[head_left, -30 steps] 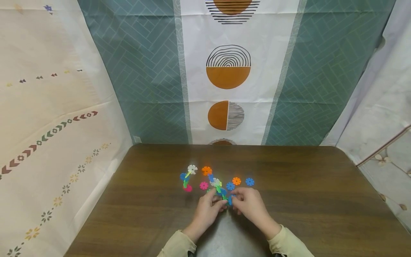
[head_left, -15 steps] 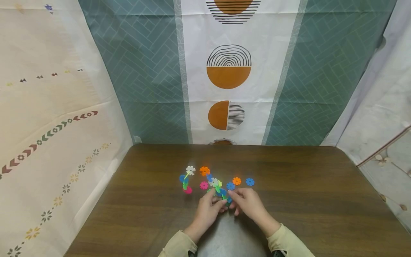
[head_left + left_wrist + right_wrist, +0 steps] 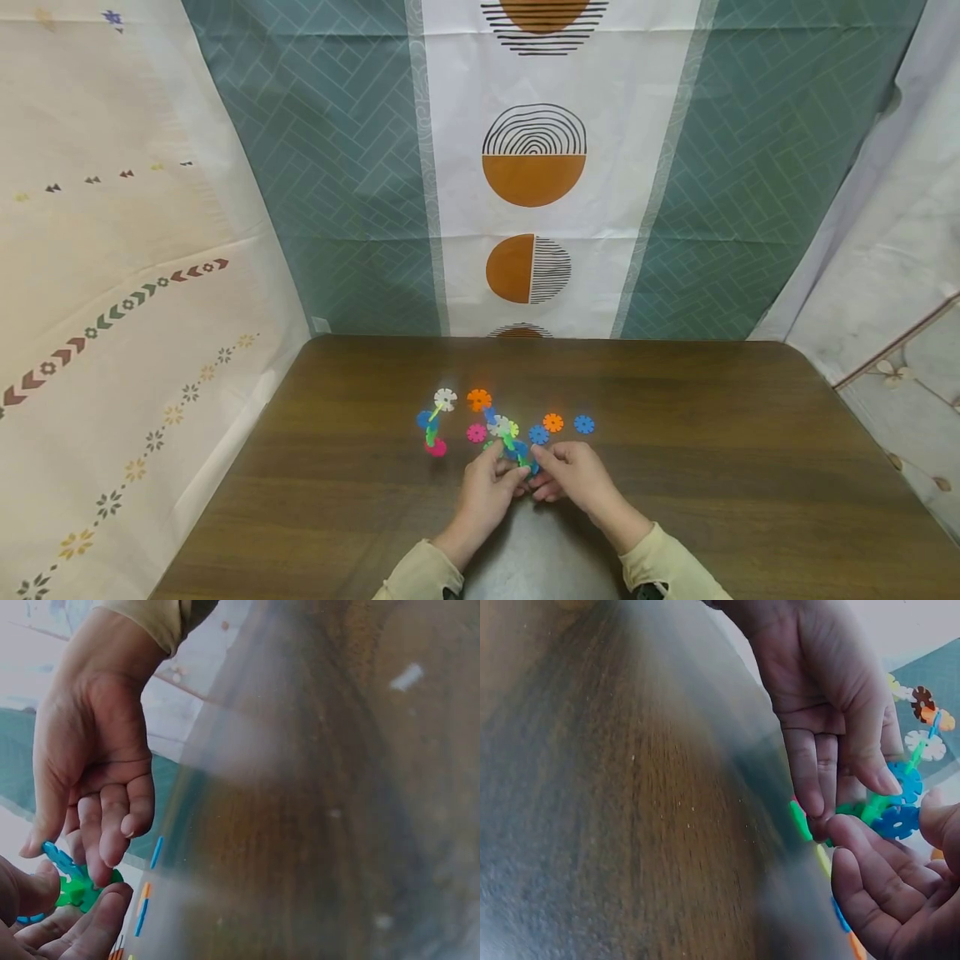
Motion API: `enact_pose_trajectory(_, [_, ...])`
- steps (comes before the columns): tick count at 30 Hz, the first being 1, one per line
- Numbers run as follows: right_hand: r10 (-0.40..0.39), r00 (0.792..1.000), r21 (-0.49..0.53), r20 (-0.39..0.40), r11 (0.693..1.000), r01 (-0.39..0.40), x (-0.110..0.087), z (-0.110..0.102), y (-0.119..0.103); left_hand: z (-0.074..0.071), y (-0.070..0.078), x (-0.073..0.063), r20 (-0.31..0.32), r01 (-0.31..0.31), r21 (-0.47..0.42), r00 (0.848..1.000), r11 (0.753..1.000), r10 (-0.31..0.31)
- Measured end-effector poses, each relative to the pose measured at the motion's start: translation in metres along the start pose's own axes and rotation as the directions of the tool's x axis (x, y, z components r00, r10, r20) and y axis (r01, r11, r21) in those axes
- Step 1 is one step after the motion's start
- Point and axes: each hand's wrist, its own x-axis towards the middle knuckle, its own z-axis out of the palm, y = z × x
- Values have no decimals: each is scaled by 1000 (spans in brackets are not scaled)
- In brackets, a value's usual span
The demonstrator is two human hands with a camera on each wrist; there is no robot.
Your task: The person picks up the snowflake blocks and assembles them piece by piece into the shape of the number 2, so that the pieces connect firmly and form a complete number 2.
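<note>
Plastic snowflake discs are slotted into a chain (image 3: 507,435) of orange, blue, white, green and blue pieces, running from the far side of the table to my hands. My left hand (image 3: 483,492) pinches a green disc (image 3: 75,891) near the chain's close end. Opposite it, my right hand (image 3: 585,483) pinches a blue disc (image 3: 897,823) between thumb and fingers, against the green one. Fingers partly hide where the two meet. To the left lies a string of white (image 3: 446,400), yellow, blue, green and pink discs; I cannot tell whether it joins the chain.
Loose discs lie beyond my hands: a pink disc (image 3: 476,433), an orange disc (image 3: 552,423) and two blue ones, one of them the far blue disc (image 3: 584,425). The brown wooden table (image 3: 712,467) meets a patterned cloth (image 3: 360,183) at its back edge.
My right hand has shifted slightly left, bringing the blue disc closer to the green one. The left-hand string has swung slightly toward me and left. My left hand has stayed nearly still.
</note>
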Motion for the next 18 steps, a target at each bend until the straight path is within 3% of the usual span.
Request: enact_pose_trajectory(18, [48, 999, 30, -9, 998, -48, 2, 4, 4, 3, -3, -2, -50, -1, 22, 999, 1000, 2])
